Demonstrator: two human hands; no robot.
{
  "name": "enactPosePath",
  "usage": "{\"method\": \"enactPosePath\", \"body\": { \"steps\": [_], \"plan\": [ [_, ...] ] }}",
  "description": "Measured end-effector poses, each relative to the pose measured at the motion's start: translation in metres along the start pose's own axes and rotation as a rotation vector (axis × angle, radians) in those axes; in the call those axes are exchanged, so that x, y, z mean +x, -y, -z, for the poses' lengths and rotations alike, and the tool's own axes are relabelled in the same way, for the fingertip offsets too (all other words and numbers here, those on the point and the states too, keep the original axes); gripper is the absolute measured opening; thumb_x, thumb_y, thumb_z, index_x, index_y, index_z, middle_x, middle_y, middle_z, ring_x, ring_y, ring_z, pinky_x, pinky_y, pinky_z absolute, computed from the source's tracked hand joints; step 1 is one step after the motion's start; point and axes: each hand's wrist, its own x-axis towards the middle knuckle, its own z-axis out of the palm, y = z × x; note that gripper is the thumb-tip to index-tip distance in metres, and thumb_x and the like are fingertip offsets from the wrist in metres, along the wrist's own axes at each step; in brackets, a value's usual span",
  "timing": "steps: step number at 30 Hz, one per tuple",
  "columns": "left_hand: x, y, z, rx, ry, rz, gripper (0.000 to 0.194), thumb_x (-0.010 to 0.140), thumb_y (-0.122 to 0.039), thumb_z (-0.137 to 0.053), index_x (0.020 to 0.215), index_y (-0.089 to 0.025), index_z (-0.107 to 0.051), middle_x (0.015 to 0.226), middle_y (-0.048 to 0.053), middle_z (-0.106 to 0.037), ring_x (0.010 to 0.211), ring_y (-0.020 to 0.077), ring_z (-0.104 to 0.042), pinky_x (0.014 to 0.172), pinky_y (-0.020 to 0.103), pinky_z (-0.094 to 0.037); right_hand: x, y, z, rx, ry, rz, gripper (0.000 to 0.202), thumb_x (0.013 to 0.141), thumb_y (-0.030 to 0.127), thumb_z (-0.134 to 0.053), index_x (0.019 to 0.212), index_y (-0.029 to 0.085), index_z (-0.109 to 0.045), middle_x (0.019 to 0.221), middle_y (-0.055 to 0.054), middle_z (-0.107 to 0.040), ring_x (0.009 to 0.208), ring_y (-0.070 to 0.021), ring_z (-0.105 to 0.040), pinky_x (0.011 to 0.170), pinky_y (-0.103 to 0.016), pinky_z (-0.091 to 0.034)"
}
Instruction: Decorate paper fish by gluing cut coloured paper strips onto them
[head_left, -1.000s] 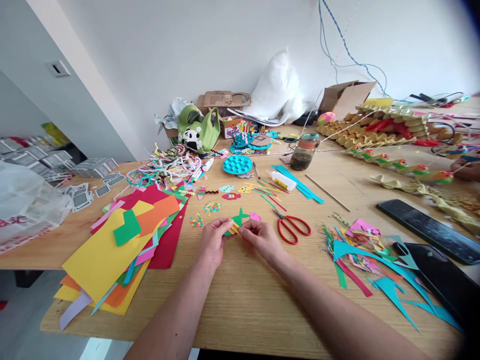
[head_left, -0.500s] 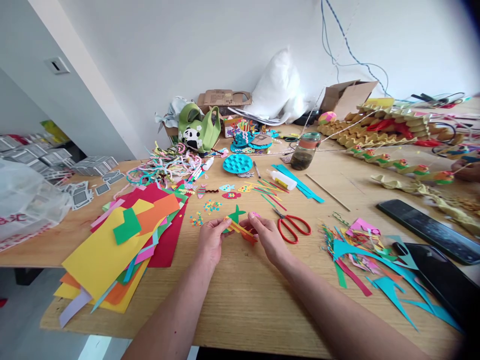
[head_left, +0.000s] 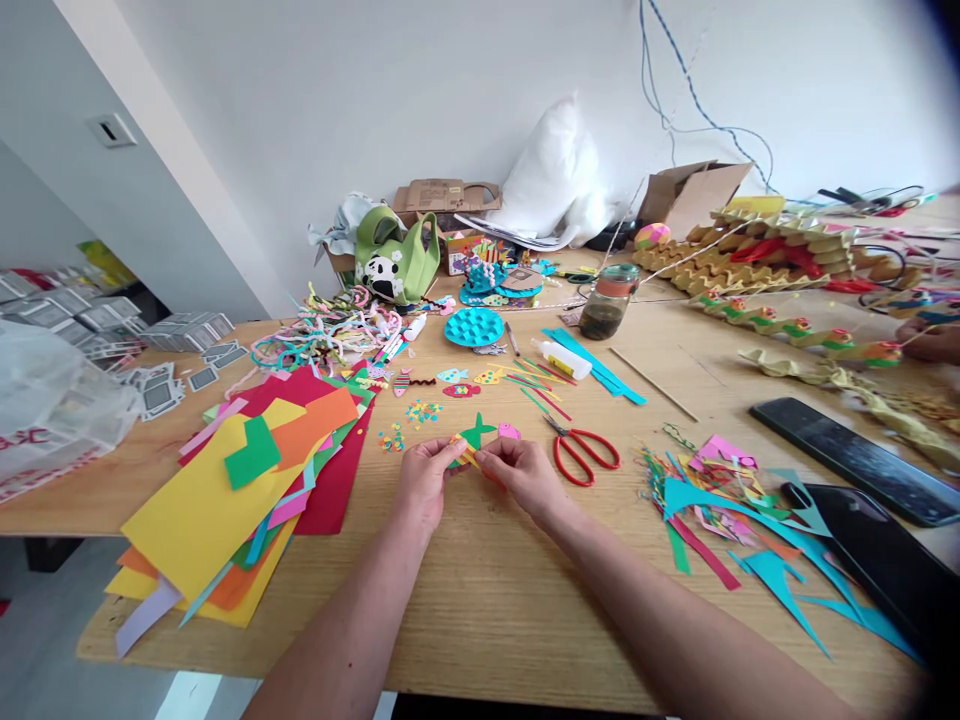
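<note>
My left hand (head_left: 422,482) pinches a small yellow paper strip (head_left: 468,456) between thumb and fingers. From the other side my right hand (head_left: 525,474) grips the same strip, its fingertips close to my left thumb. Some orange-red paper shows under the right fingers, mostly hidden. Just beyond the hands lie a green paper cutout (head_left: 477,430) and a pink paper fish (head_left: 509,431). Scissors with red handles (head_left: 587,456) rest right of my right hand. Farther back are decorated paper fish (head_left: 460,390) and piles of coloured paper dots (head_left: 424,411).
Coloured paper sheets (head_left: 217,480) are stacked at left. Paper scraps (head_left: 720,490) and two phones (head_left: 855,455) lie at right. A glue bottle (head_left: 566,360), a blue scalloped disc (head_left: 474,327) and a glass jar (head_left: 604,303) stand farther back. Another person's hand (head_left: 930,340) shows at far right.
My right hand has moved left, nearer my left hand, and now pinches the yellow strip closer to the left thumb. Less of the strip and the orange paper shows.
</note>
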Motion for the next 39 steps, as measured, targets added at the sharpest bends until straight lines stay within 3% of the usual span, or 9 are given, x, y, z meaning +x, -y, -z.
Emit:
{"method": "enactPosePath", "body": {
  "steps": [16, 23, 26, 29, 32, 35, 39],
  "plan": [
    [-0.001, -0.003, -0.002, -0.028, -0.001, 0.024, 0.03, 0.043, -0.031, -0.088, 0.061, -0.013, -0.073, 0.063, 0.005, -0.07, 0.062, 0.0141, -0.061, 0.064, 0.027, -0.05, 0.001, 0.001, -0.001, 0.055, 0.003, -0.007, 0.038, 0.07, 0.054, -0.064, 0.066, 0.017, -0.059, 0.056, 0.002, -0.049, 0.053, -0.01, -0.038, 0.048, -0.024, -0.028],
    [0.0, -0.001, 0.001, -0.07, 0.016, 0.053, 0.03, 0.043, -0.028, -0.089, 0.061, -0.012, -0.071, 0.066, 0.004, -0.07, 0.065, 0.0133, -0.062, 0.063, 0.025, -0.052, 0.0, 0.0, -0.003, 0.024, 0.0, 0.004, 0.036, 0.073, 0.051, -0.063, 0.066, 0.016, -0.059, 0.054, 0.002, -0.05, 0.051, -0.0095, -0.04, 0.047, -0.023, -0.03],
    [0.002, -0.001, 0.003, -0.108, -0.019, 0.054, 0.03, 0.042, -0.026, -0.09, 0.061, -0.012, -0.071, 0.068, 0.004, -0.071, 0.066, 0.0138, -0.063, 0.062, 0.026, -0.053, 0.004, 0.002, 0.007, -0.037, -0.026, 0.025, 0.038, 0.079, 0.052, -0.057, 0.074, 0.016, -0.063, 0.059, 0.0, -0.057, 0.053, -0.0119, -0.047, 0.05, -0.024, -0.035],
    [0.004, -0.002, 0.003, -0.167, -0.091, 0.038, 0.031, 0.04, -0.023, -0.09, 0.061, -0.013, -0.07, 0.067, 0.003, -0.07, 0.065, 0.0135, -0.063, 0.06, 0.026, -0.053, 0.012, 0.007, 0.033, -0.263, -0.185, 0.089, 0.032, 0.084, 0.046, -0.053, 0.083, 0.016, -0.065, 0.076, -0.006, -0.067, 0.068, -0.0172, -0.059, 0.062, -0.028, -0.043],
    [0.005, -0.003, 0.003, -0.212, -0.138, 0.02, 0.03, 0.04, -0.02, -0.09, 0.06, -0.012, -0.069, 0.063, 0.002, -0.068, 0.062, 0.0126, -0.062, 0.058, 0.026, -0.053, 0.016, 0.014, 0.065, -0.771, -0.316, 0.039, 0.022, 0.088, 0.033, -0.052, 0.085, 0.016, -0.065, 0.09, -0.011, -0.07, 0.084, -0.0227, -0.063, 0.074, -0.032, -0.044],
    [0.004, -0.004, 0.003, -0.243, -0.157, 0.002, 0.028, 0.043, -0.018, -0.089, 0.063, -0.011, -0.07, 0.066, 0.002, -0.068, 0.063, 0.0125, -0.062, 0.057, 0.025, -0.054, 0.014, 0.018, 0.087, -1.214, -0.22, -0.153, 0.022, 0.089, 0.029, -0.053, 0.094, 0.011, -0.064, 0.099, -0.018, -0.069, 0.096, -0.0293, -0.064, 0.077, -0.035, -0.043],
    [0.005, -0.005, 0.004, -0.299, -0.209, 0.001, 0.022, 0.049, -0.012, -0.086, 0.064, -0.011, -0.069, 0.067, 0.001, -0.067, 0.06, 0.0114, -0.062, 0.055, 0.024, -0.053, 0.01, 0.018, 0.097, -1.375, -0.041, -0.296, 0.029, 0.091, 0.032, -0.052, 0.105, 0.008, -0.061, 0.109, -0.021, -0.068, 0.101, -0.031, -0.064, 0.077, -0.035, -0.043]
  ]
}}
